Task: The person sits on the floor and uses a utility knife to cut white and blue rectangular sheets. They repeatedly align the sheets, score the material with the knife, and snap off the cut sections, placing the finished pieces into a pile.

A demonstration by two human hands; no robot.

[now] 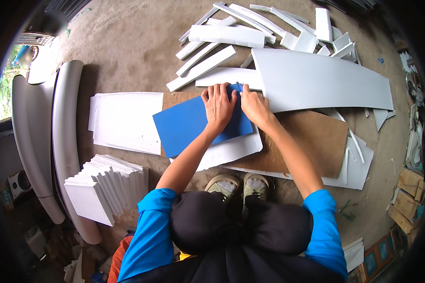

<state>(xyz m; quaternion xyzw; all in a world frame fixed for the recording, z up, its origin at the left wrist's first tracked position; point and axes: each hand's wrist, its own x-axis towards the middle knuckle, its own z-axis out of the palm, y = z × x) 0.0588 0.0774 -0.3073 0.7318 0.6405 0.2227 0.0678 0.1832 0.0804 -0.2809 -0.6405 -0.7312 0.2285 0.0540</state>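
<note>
A blue rectangular board (184, 122) lies slightly tilted over a white sheet (231, 153) and a brown board (311, 141) on the floor. My left hand (218, 106) presses on the blue board, fingers spread toward its far edge. At the board's far right corner, my right hand (257, 106) is closed around a small blue cutter (239, 87), mostly hidden by the fingers. Just beyond the right hand, a large white curved-edge sheet (326, 82) rests partly over the brown board.
White offcut strips (226, 35) are heaped at the far side. To the left lie white sheets (127, 122), a stack of cut white pieces (108, 186) and long rolled sheets (66, 141). Cardboard boxes (406, 198) line the right. My shoes (223, 185) stand close to the boards.
</note>
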